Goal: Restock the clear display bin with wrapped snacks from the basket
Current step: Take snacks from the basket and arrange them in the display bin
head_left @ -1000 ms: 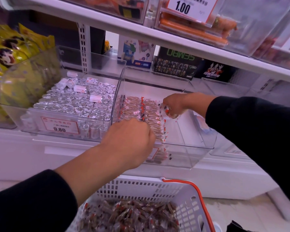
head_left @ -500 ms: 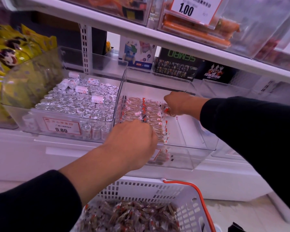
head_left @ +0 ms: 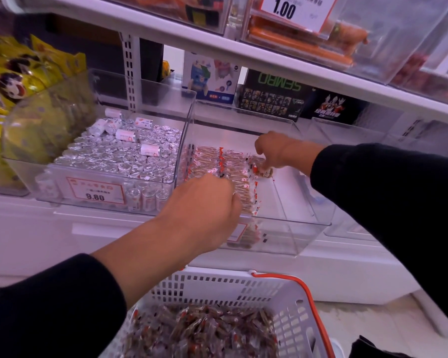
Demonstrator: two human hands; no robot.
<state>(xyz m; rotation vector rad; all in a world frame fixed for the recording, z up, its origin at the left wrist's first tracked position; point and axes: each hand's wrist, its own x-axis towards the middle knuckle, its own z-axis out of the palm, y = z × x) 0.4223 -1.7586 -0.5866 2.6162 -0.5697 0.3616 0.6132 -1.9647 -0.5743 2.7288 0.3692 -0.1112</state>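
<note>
Pinching a wrapped snack (head_left: pixel 265 172) in our right hand (head_left: pixel 277 151), we hold it over the clear bin (head_left: pixel 290 244); our left hand (head_left: pixel 207 202) curls on the rows (head_left: pixel 217 164) inside, above the basket (head_left: pixel 243 285).

Clear plastic display bin (head_left: pixel 290 236) sits on the white shelf (head_left: pixel 62 228), right of the clear bin of foil-wrapped rolls (head_left: pixel 119 161). White slotted plastic basket (head_left: pixel 290 303) stands below, before the shelf.

clear display bin (head_left: pixel 290 236): on shelf, left half filled | wrapped snacks (head_left: pixel 217 164): neat rows | basket (head_left: pixel 282 301): white, below, full
</note>
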